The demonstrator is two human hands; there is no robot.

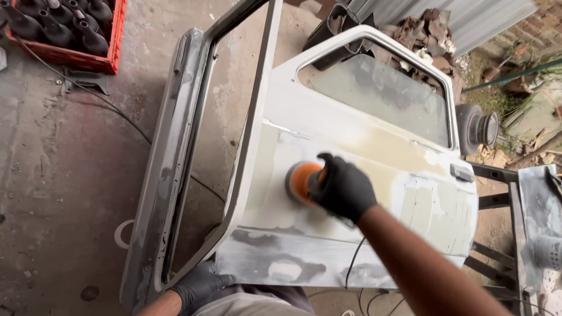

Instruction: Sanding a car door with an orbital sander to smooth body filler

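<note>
1. Nearest me, my left hand [199,285], in a black glove, curls its fingers over the lower edge of the door [328,175].
2. My right hand [342,188], also gloved in black, is closed around the sander [303,182].
3. The orange sander pad lies flat on the door skin, near the panel's middle, on a patch of pale filler.
4. A black cord [353,263] hangs under my right forearm.
5. The door lies tilted, window end away from me, with a grey frame [175,152] just beside it on my left.
6. A red crate [70,35] of dark bottles stands well apart on the floor.
</note>
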